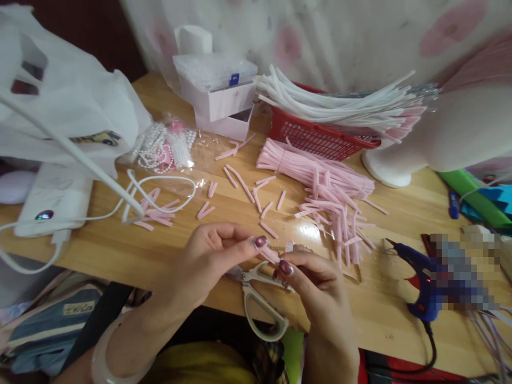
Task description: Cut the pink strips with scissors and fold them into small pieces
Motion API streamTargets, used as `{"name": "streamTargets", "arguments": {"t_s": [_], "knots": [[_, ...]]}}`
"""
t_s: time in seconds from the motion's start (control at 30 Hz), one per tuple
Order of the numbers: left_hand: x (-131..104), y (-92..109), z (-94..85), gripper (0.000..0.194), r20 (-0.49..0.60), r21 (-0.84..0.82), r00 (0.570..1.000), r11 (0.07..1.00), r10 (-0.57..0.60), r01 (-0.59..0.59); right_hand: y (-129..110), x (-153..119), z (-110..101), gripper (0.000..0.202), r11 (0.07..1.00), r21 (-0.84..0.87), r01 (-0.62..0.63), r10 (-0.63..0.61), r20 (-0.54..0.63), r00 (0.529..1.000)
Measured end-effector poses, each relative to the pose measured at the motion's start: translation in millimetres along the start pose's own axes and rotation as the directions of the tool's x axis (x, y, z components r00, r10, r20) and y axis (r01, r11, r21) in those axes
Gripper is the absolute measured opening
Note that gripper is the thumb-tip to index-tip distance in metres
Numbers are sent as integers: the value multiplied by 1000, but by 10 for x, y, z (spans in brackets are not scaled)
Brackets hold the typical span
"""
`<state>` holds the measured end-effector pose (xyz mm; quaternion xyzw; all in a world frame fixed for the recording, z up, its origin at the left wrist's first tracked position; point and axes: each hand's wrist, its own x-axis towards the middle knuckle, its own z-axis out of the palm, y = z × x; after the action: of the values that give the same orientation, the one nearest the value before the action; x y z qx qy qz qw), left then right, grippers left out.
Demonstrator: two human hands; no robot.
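Note:
My left hand (218, 256) and my right hand (320, 288) meet above the front of the table. Between their thumbs and fingers they pinch a short pink pipe cleaner piece (269, 254), one end in each hand. A small white scrap with fine marks (289, 246) shows behind my right fingers; I cannot tell what it is. Under my hands lie scissors (248, 304) with pale handles, partly hidden. Cut pink pieces (239, 182) are scattered beyond my hands, and a heap of bent pink pipe cleaners (346, 229) lies past my right hand.
A pink pipe cleaner bundle (296, 162) lies before a red basket (320, 140) of white ones. To the right are a blue glue gun (424, 282) and a white stand (390, 168). Bagged beads (166, 149), stacked boxes (230, 104) and a cabled power bank (56, 197) are leftward.

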<state>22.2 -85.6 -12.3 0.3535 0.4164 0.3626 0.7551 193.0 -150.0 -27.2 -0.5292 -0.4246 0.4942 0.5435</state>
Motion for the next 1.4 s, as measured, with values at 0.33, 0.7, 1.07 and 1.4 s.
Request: {"name": "streamTargets", "arguments": {"t_s": [0.33, 0.7, 1.07, 1.4], "knots": [[4, -75, -37, 30, -25, 36, 997, 996, 78, -77, 27, -12, -13, 8, 1000, -12, 14, -16, -141, 990], [-25, -105, 223, 15, -33, -46, 997, 997, 63, -65, 31, -25, 16, 11, 999, 1, -37, 37, -74, 997], [-4, -93, 189, 14, 85, -184, 996, 983, -4, 19, 91, -78, 10, 8, 998, 45, 35, -30, -106, 994], [-11, -76, 131, 21, 58, -216, 998, 976, -28, 40, 72, -77, 33, 9, 994, -25, 104, -106, -55, 993]]}}
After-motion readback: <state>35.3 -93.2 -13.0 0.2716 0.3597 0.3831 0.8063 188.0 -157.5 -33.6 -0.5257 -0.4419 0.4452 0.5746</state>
